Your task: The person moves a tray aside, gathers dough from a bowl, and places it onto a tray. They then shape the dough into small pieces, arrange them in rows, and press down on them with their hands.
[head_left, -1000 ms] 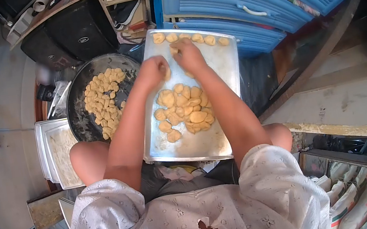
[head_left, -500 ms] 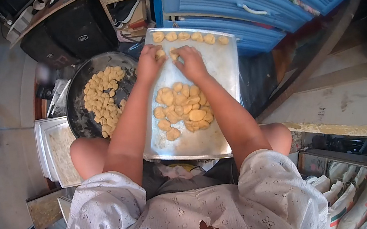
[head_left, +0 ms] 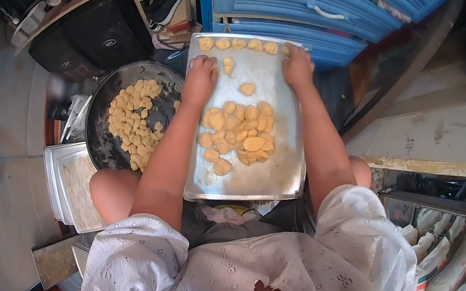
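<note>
A metal baking tray (head_left: 262, 180) rests over my lap, angled slightly. My left hand (head_left: 202, 81) is closed at its upper left edge, with a bit of dough beside the fingertips. My right hand (head_left: 298, 68) is curled around the upper right edge, close to the end of a row of dough balls (head_left: 238, 43). Between the hands sits one dough piece (head_left: 228, 66), and another dough piece (head_left: 247, 88) lies a little lower. A heap of dough pieces (head_left: 234, 130) covers the tray's middle. Both thumbs are partly hidden.
On the left stands a round black pan (head_left: 102, 137) holding many small dough pieces (head_left: 134, 118). Stacked trays (head_left: 81, 190) lie below it. Blue drawers (head_left: 286, 16) are beyond the tray, black speakers (head_left: 105, 41) at upper left, and a wooden ledge (head_left: 438, 167) at right.
My hands have spread apart from the middle of the upper tray to its two side edges. Two dough pieces now lie loose between them. The tray appears slightly farther right.
</note>
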### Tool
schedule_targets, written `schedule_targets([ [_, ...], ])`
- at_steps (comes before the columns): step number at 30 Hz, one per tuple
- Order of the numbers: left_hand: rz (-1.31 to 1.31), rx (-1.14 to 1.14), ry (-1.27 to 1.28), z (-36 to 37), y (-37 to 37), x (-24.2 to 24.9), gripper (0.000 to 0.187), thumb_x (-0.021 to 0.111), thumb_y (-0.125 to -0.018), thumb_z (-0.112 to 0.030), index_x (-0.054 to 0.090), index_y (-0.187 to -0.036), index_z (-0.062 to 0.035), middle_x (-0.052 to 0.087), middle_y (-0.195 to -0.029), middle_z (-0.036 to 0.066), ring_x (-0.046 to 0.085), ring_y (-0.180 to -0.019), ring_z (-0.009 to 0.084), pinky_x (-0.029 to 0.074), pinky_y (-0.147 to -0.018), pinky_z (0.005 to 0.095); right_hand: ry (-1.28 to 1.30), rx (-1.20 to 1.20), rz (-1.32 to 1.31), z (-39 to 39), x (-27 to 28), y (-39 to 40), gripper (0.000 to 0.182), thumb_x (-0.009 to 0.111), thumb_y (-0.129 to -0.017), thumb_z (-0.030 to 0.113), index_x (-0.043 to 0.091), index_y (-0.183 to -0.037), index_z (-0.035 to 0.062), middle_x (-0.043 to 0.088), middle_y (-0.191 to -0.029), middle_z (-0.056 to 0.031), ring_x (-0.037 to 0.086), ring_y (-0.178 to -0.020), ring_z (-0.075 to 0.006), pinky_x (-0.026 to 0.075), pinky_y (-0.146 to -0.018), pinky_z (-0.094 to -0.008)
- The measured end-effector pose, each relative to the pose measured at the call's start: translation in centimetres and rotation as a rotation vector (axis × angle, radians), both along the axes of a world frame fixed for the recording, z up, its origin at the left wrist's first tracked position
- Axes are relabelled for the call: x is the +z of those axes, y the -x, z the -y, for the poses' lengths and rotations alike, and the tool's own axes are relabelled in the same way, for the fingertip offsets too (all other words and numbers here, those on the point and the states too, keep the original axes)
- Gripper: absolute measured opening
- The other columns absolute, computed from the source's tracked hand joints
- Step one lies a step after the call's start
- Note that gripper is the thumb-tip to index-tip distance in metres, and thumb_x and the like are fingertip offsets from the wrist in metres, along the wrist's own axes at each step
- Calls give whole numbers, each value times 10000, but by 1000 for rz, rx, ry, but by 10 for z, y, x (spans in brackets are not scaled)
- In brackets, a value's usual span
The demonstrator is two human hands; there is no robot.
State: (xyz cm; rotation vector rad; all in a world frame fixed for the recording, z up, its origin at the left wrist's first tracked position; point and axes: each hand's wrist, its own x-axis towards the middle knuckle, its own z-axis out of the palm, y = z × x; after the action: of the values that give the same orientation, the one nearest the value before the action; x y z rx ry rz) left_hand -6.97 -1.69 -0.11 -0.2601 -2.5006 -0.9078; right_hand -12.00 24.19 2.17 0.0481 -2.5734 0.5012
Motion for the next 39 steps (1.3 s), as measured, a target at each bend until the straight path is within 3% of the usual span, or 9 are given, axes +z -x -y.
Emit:
schedule_targets([
  [5,84,-58,-8,1,-4,11,288,626,-782,-137,619,-1056,-50,557,-1044,156,514,-1005,348,413,-908,395,-91,280,790,1,62,-19,417,686,-719,257,629,-1099,96,640,-1069,-133,556,-1083,-269,363,-930,-405],
  [6,149,-104,-36,1,-5,15,299,620,-782,-135,616,-1072,-57,555,-1047,153,509,-1021,342,403,-922,392,269,553,1125,-7,57,-10,471,729,-677,302,638,-1073,64,623,-1109,-162,577,-1057,-271,435,-854,-354],
  [9,-2,-65,-169,7,15,-6,353,625,-779,-145,602,-1126,-81,533,-1132,145,472,-1090,337,385,-941,388,211,388,681,15,51,-2,460,729,-687,281,643,-1068,39,631,-1064,-168,605,-983,-298,478,-785,-319],
  [13,-89,135,-102,4,47,-2,403,625,-769,-181,595,-1168,-138,504,-1236,120,416,-1188,328,332,-978,426,28,256,203,42,20,22,478,725,-708,277,614,-1162,178,546,-1195,-98,459,-1175,-271,342,-980,-461],
  [14,-45,74,17,3,51,8,407,633,-778,-199,590,-1180,-149,461,-1299,100,394,-1218,321,303,-986,457,53,334,212,46,10,28,464,706,-734,257,596,-1185,252,510,-1226,-57,402,-1201,-247,271,-997,-499],
  [17,-5,-37,219,-6,68,21,381,640,-799,-231,601,-1175,-185,490,-1308,51,373,-1265,278,228,-989,507,-56,386,219,41,-6,34,402,675,-771,218,613,-1166,255,543,-1147,-27,453,-1112,-248,299,-953,-449],
  [20,26,-186,312,-18,79,23,261,648,-760,-197,677,-1020,-199,636,-1046,16,456,-1184,237,244,-942,452,51,370,135,25,-13,35,352,654,-787,180,637,-1132,246,577,-1056,-11,480,-1042,-240,311,-909,-418],
  [26,-10,-170,260,-36,86,15,221,668,-758,-197,672,-977,-167,636,-952,20,523,-1061,214,261,-903,414,234,337,52,4,2,26,430,730,-710,196,620,-1113,94,595,-1057,-87,513,-1035,-296,371,-909,-413],
  [39,-79,-77,138,-36,81,19,261,646,-759,-194,657,-1014,-143,610,-1078,44,499,-1092,238,283,-908,410,14,362,150,8,1,26,438,697,-742,216,610,-1168,157,595,-1099,-57,461,-1116,-247,251,-965,-437],
])
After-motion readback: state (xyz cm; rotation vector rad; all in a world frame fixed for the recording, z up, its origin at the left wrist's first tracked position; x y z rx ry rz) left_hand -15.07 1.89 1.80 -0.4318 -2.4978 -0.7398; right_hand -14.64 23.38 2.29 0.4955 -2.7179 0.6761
